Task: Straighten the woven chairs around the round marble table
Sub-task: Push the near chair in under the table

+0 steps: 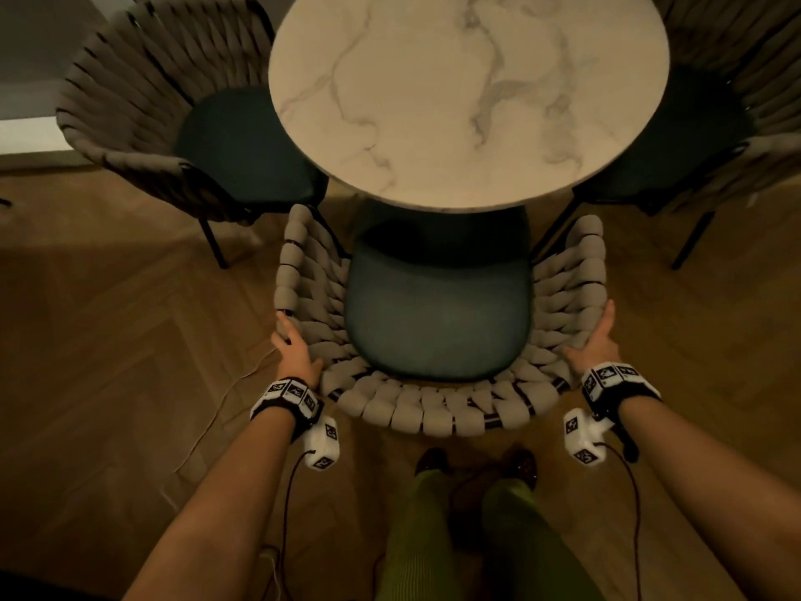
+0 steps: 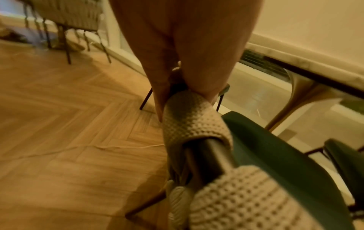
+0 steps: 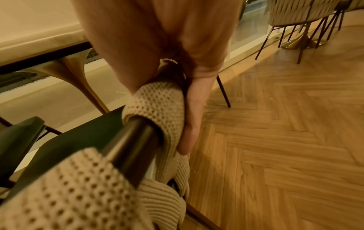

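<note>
While both hands hold it: near chair (image 1: pixel 437 323) sits square to the round marble table (image 1: pixel 468 97), seat front tucked under its near edge.
Grip: left hand (image 1: pixel 297 351) and right hand (image 1: pixel 596 344) each wrap the woven rim (image 1: pixel 433 409), flanking the seat.
Push axis: straight toward the table.
Count: three woven chairs, one table.

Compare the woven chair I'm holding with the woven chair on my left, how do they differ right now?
The near chair has both hands on its rim, the left hand and the right hand; the left chair is untouched. The near chair sits in brighter light and looks pale beige, while the left chair lies in shadow and looks darker. The near chair faces the marble table squarely; the left chair stands angled. Both have woven backs, dark green seats partly under the tabletop.
</note>
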The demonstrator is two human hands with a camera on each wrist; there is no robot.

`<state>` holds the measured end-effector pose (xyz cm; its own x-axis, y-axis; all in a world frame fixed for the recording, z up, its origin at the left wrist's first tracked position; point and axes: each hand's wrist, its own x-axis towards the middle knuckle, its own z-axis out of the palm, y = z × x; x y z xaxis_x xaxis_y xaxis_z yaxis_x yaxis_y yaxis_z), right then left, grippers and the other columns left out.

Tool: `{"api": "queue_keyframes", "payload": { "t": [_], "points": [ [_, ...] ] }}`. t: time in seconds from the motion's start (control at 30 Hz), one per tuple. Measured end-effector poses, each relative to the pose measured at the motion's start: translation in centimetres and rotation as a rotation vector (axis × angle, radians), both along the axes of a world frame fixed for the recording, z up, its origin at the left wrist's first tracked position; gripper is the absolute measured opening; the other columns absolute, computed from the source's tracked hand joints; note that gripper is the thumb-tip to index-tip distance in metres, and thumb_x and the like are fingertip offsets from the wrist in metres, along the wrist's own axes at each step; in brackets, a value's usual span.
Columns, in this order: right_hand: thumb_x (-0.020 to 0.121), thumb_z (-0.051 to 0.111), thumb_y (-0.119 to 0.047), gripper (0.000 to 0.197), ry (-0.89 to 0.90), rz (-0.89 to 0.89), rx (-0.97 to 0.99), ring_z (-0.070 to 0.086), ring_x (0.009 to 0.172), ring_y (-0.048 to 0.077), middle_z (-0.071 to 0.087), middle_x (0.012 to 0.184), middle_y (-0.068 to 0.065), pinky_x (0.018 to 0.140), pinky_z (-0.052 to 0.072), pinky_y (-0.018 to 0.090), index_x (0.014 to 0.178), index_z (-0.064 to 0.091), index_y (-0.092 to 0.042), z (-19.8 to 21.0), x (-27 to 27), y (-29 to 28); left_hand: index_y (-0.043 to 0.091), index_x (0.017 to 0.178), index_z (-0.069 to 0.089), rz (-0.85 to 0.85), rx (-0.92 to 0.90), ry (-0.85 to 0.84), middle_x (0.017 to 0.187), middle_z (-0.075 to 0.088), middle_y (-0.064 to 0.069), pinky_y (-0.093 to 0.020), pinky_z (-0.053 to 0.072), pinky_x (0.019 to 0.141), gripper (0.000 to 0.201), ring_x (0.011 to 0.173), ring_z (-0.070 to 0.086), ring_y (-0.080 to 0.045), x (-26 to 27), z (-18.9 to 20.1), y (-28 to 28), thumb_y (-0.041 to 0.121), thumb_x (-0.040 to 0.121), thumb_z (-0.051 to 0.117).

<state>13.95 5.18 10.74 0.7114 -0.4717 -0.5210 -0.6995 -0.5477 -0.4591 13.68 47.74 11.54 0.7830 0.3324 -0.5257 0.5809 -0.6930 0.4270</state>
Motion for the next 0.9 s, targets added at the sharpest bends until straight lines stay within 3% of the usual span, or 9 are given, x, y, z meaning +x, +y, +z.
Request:
{"api": "queue_keyframes", "payload": {
  "t": [0.23,0.5,0.63,0.9],
  "points": [
    [0.086,0.065,-0.018,0.107,0.017,0.064,-0.019,0.063,0.093,0.047,0.057,0.120,0.034,0.083,0.054,0.056,0.144,-0.023,-0.037,-0.4,-0.7,-0.4,0.018,0.147,-0.022,0.002,-0.019,-0.020,0.157,-0.010,-0.026,-0.050,0.036,0.108,0.101,0.132,0.034,-0.049,-1.1,0.0,-0.1,0.001,0.089,0.059],
    [0.087,0.064,-0.014,0.102,-0.012,0.024,-0.008,0.063,0.094,0.047,0.058,0.118,0.034,0.083,0.054,0.051,0.146,-0.017,-0.037,-0.8,-3.6,-0.5,0.017,0.147,-0.022,0.003,-0.058,-0.035,0.156,-0.012,-0.027,-0.050,0.037,0.107,0.102,0.131,0.036,-0.049,-4.6,-0.2,0.1,-0.001,0.088,0.059],
    [0.086,0.063,-0.011,0.103,-0.036,-0.013,0.006,0.063,0.093,0.047,0.059,0.116,0.033,0.083,0.054,0.053,0.144,-0.015,-0.042,-0.8,-3.1,-0.6,0.018,0.147,-0.023,0.000,-0.051,-0.038,0.155,-0.013,-0.028,-0.051,0.039,0.105,0.103,0.127,0.040,-0.050,-4.2,-0.3,0.0,-0.001,0.088,0.059],
    [0.085,0.064,-0.009,0.103,-0.043,-0.047,0.017,0.061,0.100,0.048,0.055,0.121,0.033,0.087,0.052,0.054,0.146,-0.013,-0.040,-0.2,-2.0,-0.6,0.019,0.147,-0.024,0.015,0.011,-0.006,0.156,-0.013,-0.027,-0.048,0.043,0.102,0.104,0.124,0.045,-0.048,-3.1,-0.1,-0.8,0.001,0.088,0.060]
  ]
}}
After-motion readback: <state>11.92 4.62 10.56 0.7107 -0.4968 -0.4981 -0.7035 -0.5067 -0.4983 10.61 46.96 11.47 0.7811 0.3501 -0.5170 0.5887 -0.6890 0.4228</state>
